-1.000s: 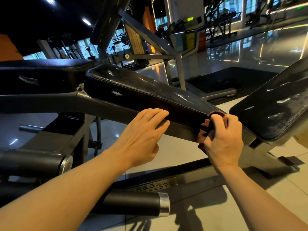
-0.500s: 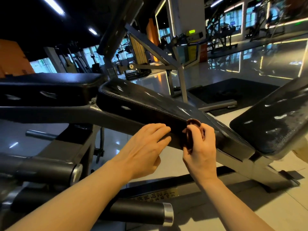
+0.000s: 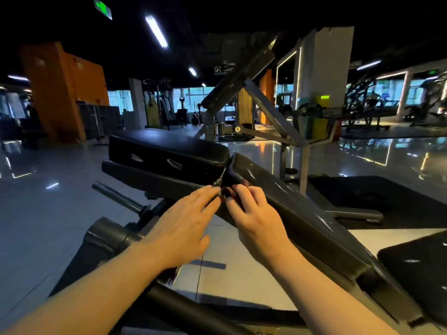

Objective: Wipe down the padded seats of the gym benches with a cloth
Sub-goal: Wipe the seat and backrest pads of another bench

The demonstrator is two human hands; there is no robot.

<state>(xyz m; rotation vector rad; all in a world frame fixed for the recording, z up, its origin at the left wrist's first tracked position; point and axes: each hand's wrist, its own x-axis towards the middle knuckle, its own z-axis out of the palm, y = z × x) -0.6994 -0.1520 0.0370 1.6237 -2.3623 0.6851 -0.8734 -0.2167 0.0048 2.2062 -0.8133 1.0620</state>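
Observation:
A black padded bench back (image 3: pixel 285 201) slopes down to the right, and a flat black seat pad (image 3: pixel 169 151) adjoins its upper end. My right hand (image 3: pixel 254 213) grips a small reddish-brown cloth (image 3: pixel 228 192) against the side of the sloping pad, close to the gap between the two pads. Only a little of the cloth shows past the fingers. My left hand (image 3: pixel 186 223) lies just left of it, fingers straight, fingertips on the bench frame under the gap. A second black pad (image 3: pixel 416 269) sits at the lower right.
The bench's grey steel frame and roller tubes (image 3: pixel 116 197) stand below my arms. An angled steel rack (image 3: pixel 268 112) rises behind the bench. Glossy tiled floor (image 3: pixel 48 213) lies to the left, a dark rubber mat (image 3: pixel 377 197) to the right. Gym machines stand far back.
My right hand has slid the cloth up the side of the sloping pad to its upper end by the gap. My left hand followed along the frame. The view has lifted.

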